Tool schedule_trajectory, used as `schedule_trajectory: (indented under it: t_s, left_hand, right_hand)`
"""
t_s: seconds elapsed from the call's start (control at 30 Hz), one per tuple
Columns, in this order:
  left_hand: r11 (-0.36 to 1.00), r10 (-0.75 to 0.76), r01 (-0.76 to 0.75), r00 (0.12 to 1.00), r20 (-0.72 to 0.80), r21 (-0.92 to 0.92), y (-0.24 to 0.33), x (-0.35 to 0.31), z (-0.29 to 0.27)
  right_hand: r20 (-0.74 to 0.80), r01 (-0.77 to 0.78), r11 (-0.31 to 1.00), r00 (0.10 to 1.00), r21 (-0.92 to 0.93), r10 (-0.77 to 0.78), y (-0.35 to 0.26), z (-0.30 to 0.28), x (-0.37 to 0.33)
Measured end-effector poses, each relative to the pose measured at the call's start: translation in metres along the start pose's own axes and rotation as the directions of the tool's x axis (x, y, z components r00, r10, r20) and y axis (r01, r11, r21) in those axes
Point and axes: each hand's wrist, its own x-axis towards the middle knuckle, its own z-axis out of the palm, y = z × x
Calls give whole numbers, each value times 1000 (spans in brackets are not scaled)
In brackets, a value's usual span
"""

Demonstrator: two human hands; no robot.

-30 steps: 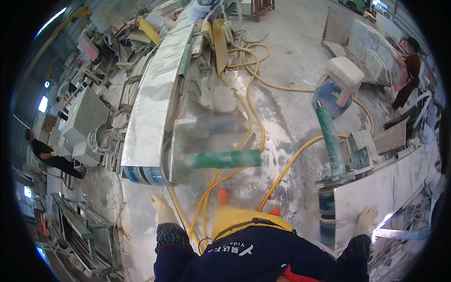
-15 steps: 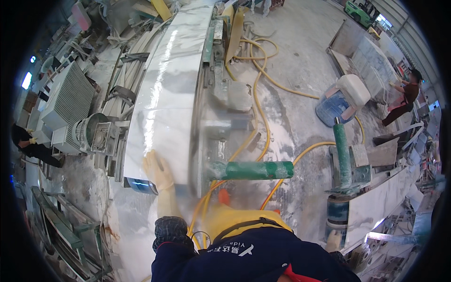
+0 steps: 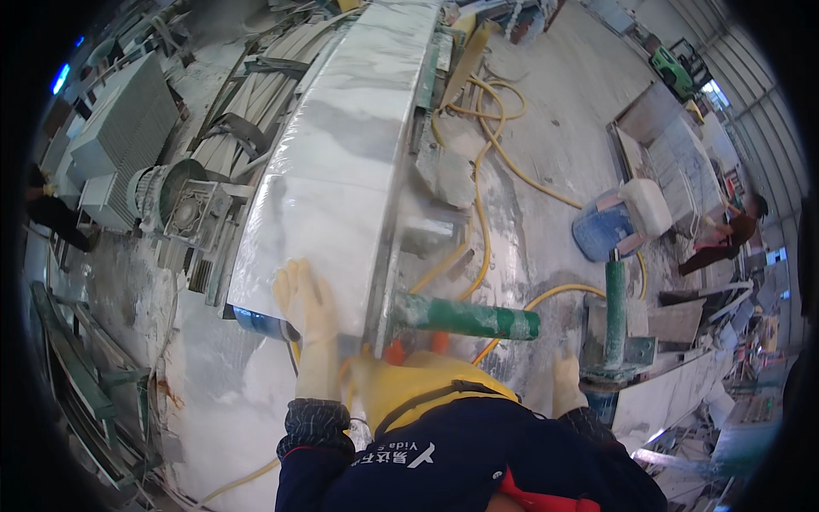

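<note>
A long white marble slab [image 3: 341, 162], wet and glossy with grey patches, stretches away from me on a belt conveyor. My left hand [image 3: 307, 305], in a pale cream glove, lies flat on its near end with the fingers stretched out. Below that end shows the dark blue end [image 3: 256, 322] of the conveyor. My right hand [image 3: 566, 382], gloved the same, hangs beside my yellow apron [image 3: 426, 386], touching nothing that I can see; its fingers are blurred. Right of it, another pale slab [image 3: 661, 397] lies near a green upright post [image 3: 614, 307].
A green pipe [image 3: 469, 319] juts across in front of me. Yellow hoses [image 3: 480, 230] wind over the wet floor. A blue drum [image 3: 601, 229] stands at the right, with a person [image 3: 725, 230] behind. Leftward are a motor [image 3: 196, 213], a ribbed stack [image 3: 124, 136] and another person [image 3: 55, 209].
My right hand has left the near end of the right-hand slab and swung in toward my body. The left hand stays on the marble slab. My view has turned slightly.
</note>
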Motion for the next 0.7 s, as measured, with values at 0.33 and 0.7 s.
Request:
schedule_trajectory:
  t_s: [0.33,0.7]
  left_hand:
    - [988,-92,81,993,-77,-132,-2,3,1]
    - [991,0,-39,956,-294,-128,-3,-2,-3]
  right_hand:
    - [260,508,777,746,372,-613,-360,11,50]
    - [477,-151,468,489,871,-730,-495,59,-14]
